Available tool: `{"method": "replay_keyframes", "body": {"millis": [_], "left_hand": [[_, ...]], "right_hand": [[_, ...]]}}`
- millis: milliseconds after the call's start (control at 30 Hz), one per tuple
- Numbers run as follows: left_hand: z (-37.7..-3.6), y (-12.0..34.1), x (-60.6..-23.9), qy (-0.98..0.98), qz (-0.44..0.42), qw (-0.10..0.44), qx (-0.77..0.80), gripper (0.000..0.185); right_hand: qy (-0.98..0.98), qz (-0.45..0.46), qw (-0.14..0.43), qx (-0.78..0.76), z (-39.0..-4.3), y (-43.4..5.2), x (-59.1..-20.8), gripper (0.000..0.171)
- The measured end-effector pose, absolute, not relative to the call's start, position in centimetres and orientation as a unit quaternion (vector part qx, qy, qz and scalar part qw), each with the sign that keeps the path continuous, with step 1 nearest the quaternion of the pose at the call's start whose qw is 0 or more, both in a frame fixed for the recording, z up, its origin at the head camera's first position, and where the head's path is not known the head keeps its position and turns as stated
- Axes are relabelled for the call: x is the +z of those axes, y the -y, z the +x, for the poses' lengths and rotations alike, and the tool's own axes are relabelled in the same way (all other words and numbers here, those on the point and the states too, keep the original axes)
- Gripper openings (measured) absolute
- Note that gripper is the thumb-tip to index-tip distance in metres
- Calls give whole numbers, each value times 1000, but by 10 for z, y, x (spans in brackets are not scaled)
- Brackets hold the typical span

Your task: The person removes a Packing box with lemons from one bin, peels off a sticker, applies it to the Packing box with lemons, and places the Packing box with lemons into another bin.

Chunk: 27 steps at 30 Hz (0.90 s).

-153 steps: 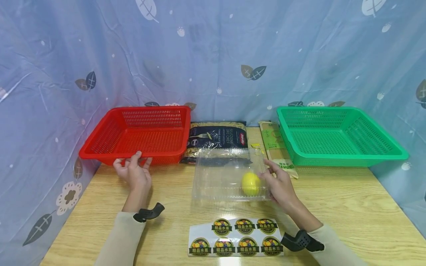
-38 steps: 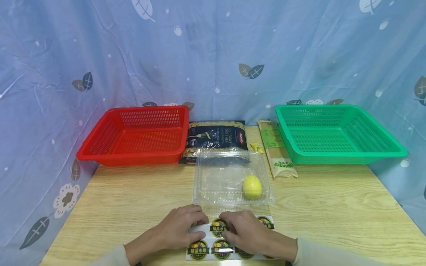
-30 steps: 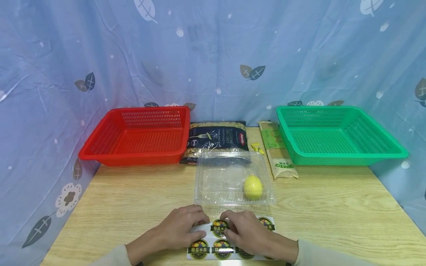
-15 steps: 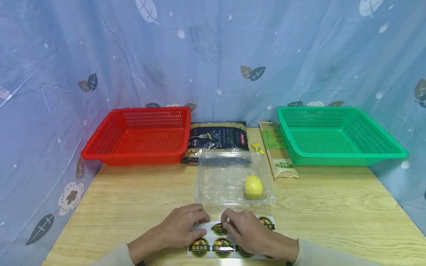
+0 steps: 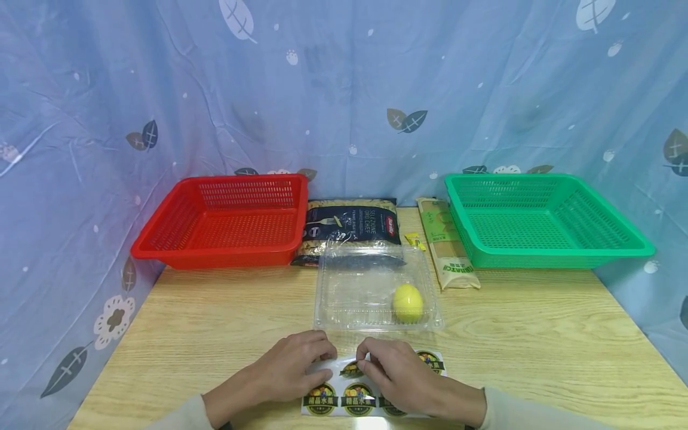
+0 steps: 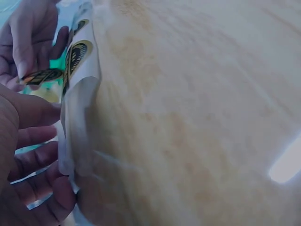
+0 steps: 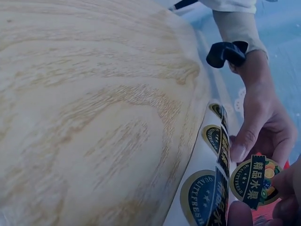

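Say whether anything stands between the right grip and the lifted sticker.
Nothing visible: the right grip pinches the sticker by its edge. The left grip is at the left end of the sheet, not between them.

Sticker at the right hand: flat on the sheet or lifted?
Lifted: the right hand pinches the sticker, which sticks out from the sheet in both wrist views. Cannot tell whether an edge adheres.

Between the left hand (image 5: 292, 367) and right hand (image 5: 395, 373) I see a smooth paper sheet (image 5: 337, 382), its stickers (image 5: 358, 399) glossy. Just beyond them, the box (image 5: 355, 298) is clear, shiny plastic. Farther off, the red basket (image 5: 231, 258) and green basket (image 5: 553, 261) look smooth plastic; the bag (image 5: 352, 224) is crinkled, glossy film. Beneath, the table (image 5: 231, 310) shows wood grain; behind hangs a creased cloth curtain (image 5: 344, 71).
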<state>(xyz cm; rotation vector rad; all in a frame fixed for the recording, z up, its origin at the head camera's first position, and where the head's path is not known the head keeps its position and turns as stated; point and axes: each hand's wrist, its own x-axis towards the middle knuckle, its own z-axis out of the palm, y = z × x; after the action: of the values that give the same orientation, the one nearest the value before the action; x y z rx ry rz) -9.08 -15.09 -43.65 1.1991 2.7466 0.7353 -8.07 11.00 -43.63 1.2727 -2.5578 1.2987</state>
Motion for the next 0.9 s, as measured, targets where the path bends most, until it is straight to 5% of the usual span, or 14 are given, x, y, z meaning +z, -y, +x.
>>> {"method": "replay_keyframes", "body": {"millis": [900], "left_hand": [[-104,155,-381,-881,378,-2,284,7]], "right_hand": [[810,395,34,432,-89,-117,-399,11]]}}
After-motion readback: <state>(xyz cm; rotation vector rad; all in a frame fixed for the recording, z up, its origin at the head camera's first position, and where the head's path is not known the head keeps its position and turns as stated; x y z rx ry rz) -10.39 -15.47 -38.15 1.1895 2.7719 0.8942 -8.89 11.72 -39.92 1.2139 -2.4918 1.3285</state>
